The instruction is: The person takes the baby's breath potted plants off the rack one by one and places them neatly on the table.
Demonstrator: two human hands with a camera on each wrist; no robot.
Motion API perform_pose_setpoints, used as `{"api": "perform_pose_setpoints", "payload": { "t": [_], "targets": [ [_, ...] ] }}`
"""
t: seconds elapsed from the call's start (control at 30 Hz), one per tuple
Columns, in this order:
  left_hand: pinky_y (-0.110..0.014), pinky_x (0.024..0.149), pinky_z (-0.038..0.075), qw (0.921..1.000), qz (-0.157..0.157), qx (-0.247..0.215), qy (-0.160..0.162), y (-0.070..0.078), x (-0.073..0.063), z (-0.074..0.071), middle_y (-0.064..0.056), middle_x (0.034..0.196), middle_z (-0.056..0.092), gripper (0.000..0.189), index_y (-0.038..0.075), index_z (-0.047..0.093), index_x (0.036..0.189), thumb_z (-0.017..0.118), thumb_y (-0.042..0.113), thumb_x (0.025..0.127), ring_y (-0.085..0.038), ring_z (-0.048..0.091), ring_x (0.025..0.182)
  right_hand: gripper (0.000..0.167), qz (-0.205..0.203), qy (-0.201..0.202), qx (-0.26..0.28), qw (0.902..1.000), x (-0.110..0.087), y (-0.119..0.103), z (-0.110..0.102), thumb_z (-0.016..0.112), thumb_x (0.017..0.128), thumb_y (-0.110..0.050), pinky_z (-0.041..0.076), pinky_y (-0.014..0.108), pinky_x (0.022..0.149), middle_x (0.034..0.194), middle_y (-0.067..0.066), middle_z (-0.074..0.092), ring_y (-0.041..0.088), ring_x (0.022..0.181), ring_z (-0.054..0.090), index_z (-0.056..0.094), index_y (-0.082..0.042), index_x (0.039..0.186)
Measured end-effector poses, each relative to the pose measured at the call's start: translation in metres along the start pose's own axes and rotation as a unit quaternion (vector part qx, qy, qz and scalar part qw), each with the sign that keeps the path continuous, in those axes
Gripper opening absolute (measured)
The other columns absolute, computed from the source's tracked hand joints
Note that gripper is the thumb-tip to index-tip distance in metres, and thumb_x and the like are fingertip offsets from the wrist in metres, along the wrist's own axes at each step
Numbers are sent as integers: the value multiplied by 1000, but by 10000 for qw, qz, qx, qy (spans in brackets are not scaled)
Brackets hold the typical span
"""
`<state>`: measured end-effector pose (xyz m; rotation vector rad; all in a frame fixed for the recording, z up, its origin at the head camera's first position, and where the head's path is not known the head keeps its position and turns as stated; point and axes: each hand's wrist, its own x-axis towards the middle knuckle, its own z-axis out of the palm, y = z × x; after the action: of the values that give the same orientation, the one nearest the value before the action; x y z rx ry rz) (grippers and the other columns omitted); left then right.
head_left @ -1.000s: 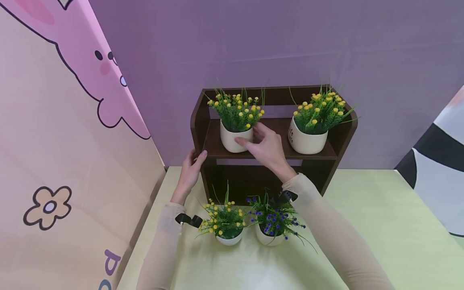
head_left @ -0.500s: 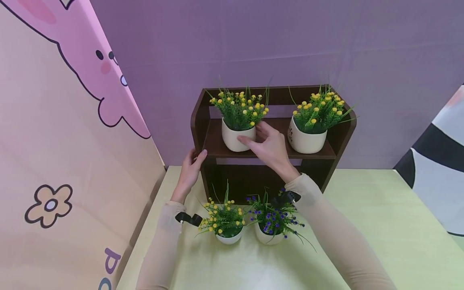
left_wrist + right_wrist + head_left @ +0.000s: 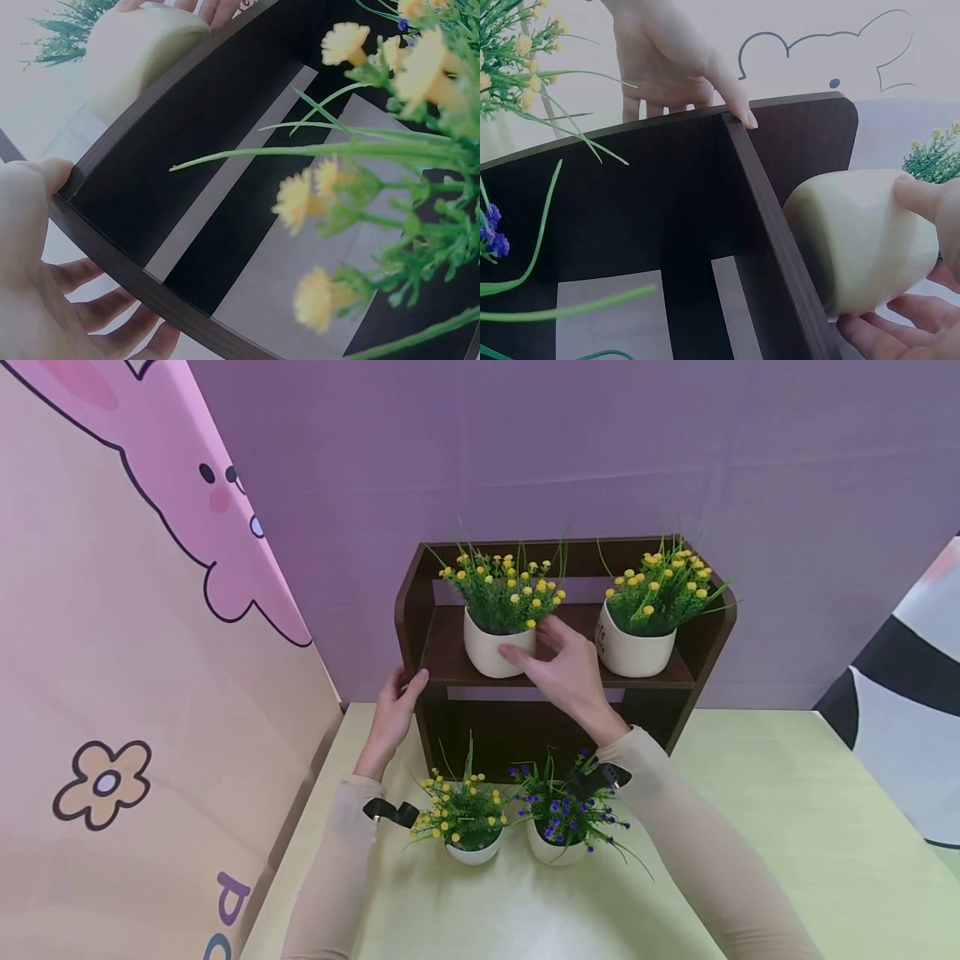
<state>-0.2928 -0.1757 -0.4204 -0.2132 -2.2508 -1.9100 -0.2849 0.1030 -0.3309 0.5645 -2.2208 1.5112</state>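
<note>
A dark brown two-tier shelf (image 3: 410, 618) stands against the purple backdrop. My left hand (image 3: 390, 718) grips its left side panel; the left wrist view shows the thumb (image 3: 54, 174) at the front edge and the fingers outside. On the upper board, towards the left, is a white pot (image 3: 487, 647) of yellow artificial flowers (image 3: 502, 589). My right hand (image 3: 566, 672) holds this flowerpot from its right side, thumb in front and fingers partly hidden behind. The right wrist view shows the pot (image 3: 874, 240) between thumb and fingers, at the board's level.
A second white pot (image 3: 637, 653) with yellow flowers stands on the upper board's right end, close to my right hand. Below, in front of the shelf, a yellow-flowered pot (image 3: 475, 853) and a purple-flowered pot (image 3: 553, 852) stand on the pale table (image 3: 787, 827), under my forearms.
My right hand and the flowerpot have shifted a little to the right along the upper board. The left hand keeps its place on the shelf's side.
</note>
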Motion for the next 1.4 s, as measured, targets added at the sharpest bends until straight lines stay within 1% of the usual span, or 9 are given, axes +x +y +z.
{"api": "perform_pose_setpoints", "payload": {
  "t": [0.2, 0.43, 0.53, 0.63, 0.77, 0.93, 1.2, 1.3, 1.4],
  "targets": [
    [-59, 123, 40, 10000, -9, -7, -26, -1, -1, 1, -20, 156, 51, 57, 7, 44, 156, 54, 41, 112, -39, 48, 148, 60, 85, 14, -84, 9999, -7, -3, -4, 88, 90, -37, 56, 49, 110, 145, 3, 69, 25, 132, 68, 66, -22, 144],
    [-59, 123, 40, 10000, -24, -18, -28, -1, -2, 3, -20, 157, 50, 58, 8, 44, 157, 55, 42, 111, -39, 48, 148, 59, 105, -32, -76, 9999, -12, -5, -9, 87, 91, -35, 54, 53, 111, 146, 5, 69, 28, 134, 67, 66, -21, 144],
    [-59, 123, 40, 10000, 19, -29, -15, -1, -2, 4, -21, 156, 51, 57, 6, 45, 156, 55, 41, 111, -39, 48, 147, 58, 68, -17, -61, 10000, -15, -6, -11, 87, 91, -33, 53, 54, 112, 144, 6, 70, 29, 134, 67, 67, -20, 143],
    [-59, 123, 41, 10000, 39, -15, -21, -1, -2, 4, -21, 155, 51, 57, 6, 45, 156, 55, 40, 111, -39, 49, 147, 58, 64, 16, -81, 9999, -19, -7, -12, 88, 90, -33, 55, 53, 111, 143, 5, 70, 28, 133, 68, 67, -21, 143],
    [-60, 121, 42, 10000, 5, 28, -53, -2, -2, 5, -21, 156, 51, 57, 6, 44, 156, 54, 40, 111, -40, 49, 147, 60, 95, 16, -153, 9998, -24, -8, -14, 89, 89, -34, 58, 52, 106, 143, 4, 71, 27, 130, 69, 67, -23, 144],
    [-61, 120, 43, 10000, -11, 4, -41, -1, -1, 4, -21, 156, 51, 57, 7, 45, 156, 54, 41, 111, -39, 49, 146, 61, 148, -36, -221, 9996, -30, -8, -18, 88, 89, -34, 58, 53, 105, 142, 5, 71, 28, 128, 71, 65, -22, 145],
    [-59, 120, 43, 10000, 35, -40, 11, 3, 0, 3, -20, 154, 53, 55, 6, 46, 155, 54, 39, 112, -37, 51, 145, 57, 65, -37, -105, 9999, -36, -6, -24, 88, 90, -29, 61, 48, 101, 133, 6, 76, 25, 119, 75, 67, -21, 142],
    [-58, 120, 43, 10000, 58, -64, 16, 4, 0, 3, -21, 153, 53, 54, 5, 46, 154, 54, 38, 112, -37, 51, 145, 52, 54, -71, -70, 9999, -40, -4, -27, 88, 91, -25, 63, 42, 98, 127, 9, 78, 26, 114, 77, 68, -18, 139],
    [-58, 122, 41, 10000, 54, -41, 23, 4, 0, 3, -21, 154, 52, 54, 4, 46, 154, 54, 37, 112, -38, 49, 147, 50, 101, -138, -33, 9998, -43, -1, -29, 88, 91, -22, 63, 35, 96, 127, 9, 77, 27, 113, 77, 69, -15, 137]
  ]
}}
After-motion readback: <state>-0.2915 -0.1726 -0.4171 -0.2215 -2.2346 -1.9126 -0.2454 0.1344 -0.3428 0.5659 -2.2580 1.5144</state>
